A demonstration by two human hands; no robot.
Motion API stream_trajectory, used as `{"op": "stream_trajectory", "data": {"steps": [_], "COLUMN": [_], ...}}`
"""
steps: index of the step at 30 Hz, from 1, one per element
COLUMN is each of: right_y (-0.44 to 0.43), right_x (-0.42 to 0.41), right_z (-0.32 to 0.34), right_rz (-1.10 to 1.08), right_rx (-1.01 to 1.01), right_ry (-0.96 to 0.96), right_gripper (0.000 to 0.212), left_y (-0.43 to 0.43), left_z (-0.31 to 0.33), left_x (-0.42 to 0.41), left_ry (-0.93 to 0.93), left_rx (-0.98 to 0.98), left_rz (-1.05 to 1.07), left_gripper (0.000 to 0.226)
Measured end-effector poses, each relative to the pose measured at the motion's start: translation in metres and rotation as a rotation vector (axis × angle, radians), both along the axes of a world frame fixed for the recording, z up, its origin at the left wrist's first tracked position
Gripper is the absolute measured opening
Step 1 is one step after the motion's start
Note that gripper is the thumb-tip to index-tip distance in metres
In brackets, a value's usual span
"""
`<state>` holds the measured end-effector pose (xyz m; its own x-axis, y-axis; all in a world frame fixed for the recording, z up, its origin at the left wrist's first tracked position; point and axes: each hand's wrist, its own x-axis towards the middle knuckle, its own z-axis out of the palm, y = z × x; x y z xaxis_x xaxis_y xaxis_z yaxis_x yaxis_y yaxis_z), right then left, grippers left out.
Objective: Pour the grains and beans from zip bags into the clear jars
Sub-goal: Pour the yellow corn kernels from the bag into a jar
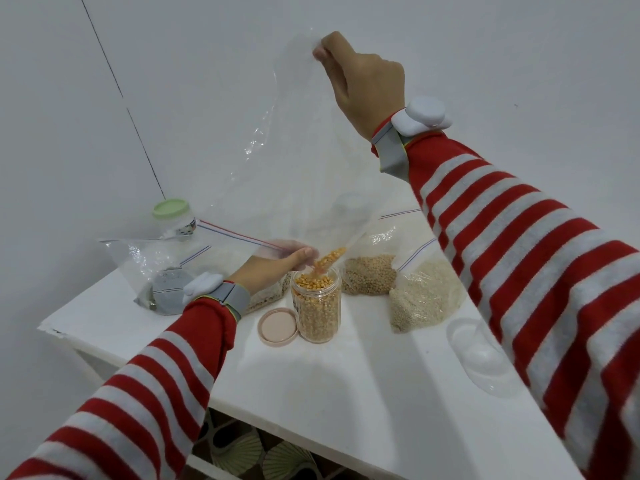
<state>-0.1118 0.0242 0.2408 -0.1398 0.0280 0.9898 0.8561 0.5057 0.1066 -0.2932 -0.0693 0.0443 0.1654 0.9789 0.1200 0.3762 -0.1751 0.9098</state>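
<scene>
Clear plastic zip bag (284,140) held upside down over the table (346,375), nearly empty. Right hand (363,84) pinches the bag's top corner high up, fingers clenched on the film. Left hand (273,266) grips the bag's mouth low down, near its red/blue zip strip, steering it at the clear jar (316,306). Yellow corn kernels (329,259) spill from the mouth into the jar, which stands upright at table centre and is filled almost to the rim. Pink lid (278,327) lies just beside the jar on its left, inside facing up.

Behind/right of the jar: bag w/ round tan beans (369,275), then bag w/ pale small grains (420,299). Behind the left wrist: bag w/ grey contents (166,289); another bag of pale grain is partly hidden by the left hand. Green-lidded jar (172,216) at back left has a label, too blurred to read. Empty clear jar (485,358) lies at right edge, partly under the right sleeve. Both wrists wear grey straps w/ white units; no legible writing or brand anywhere.
</scene>
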Motion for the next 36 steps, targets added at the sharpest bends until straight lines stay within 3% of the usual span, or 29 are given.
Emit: {"op": "stream_trajectory", "data": {"steps": [3, 8, 13, 16, 20, 27, 36], "right_y": [-0.001, 0.0, -0.003, -0.008, -0.01, -0.014, -0.011], "right_x": [0.001, -0.001, -0.005, -0.008, -0.016, -0.022, -0.018], "right_z": [0.003, 0.006, 0.006, 0.008, 0.01, 0.014, 0.014], "right_rz": [0.003, -0.008, 0.021, 0.049, 0.076, 0.063, 0.074], "right_rx": [-0.003, 0.015, 0.057, 0.09, 0.12, 0.179, 0.179], "right_ry": [0.019, 0.022, 0.019, 0.036, 0.045, 0.035, 0.044], "right_gripper": [0.041, 0.033, 0.031, 0.045, 0.056, 0.057, 0.057], "left_y": [0.005, 0.013, 0.008, 0.01, 0.018, 0.018, 0.027], "left_z": [0.001, -0.001, 0.005, 0.005, -0.001, -0.006, -0.008], "left_x": [-0.006, -0.014, -0.003, -0.002, -0.012, -0.003, -0.007], "left_ry": [0.062, 0.181, 0.105, 0.119, 0.211, 0.084, 0.128], "left_rx": [0.0, -0.123, -0.105, -0.082, -0.006, 0.045, 0.073], "left_rz": [0.019, 0.079, 0.032, 0.002, 0.049, -0.011, 0.002], "left_gripper": [0.026, 0.05, 0.026, 0.017, 0.049, 0.012, 0.014]}}
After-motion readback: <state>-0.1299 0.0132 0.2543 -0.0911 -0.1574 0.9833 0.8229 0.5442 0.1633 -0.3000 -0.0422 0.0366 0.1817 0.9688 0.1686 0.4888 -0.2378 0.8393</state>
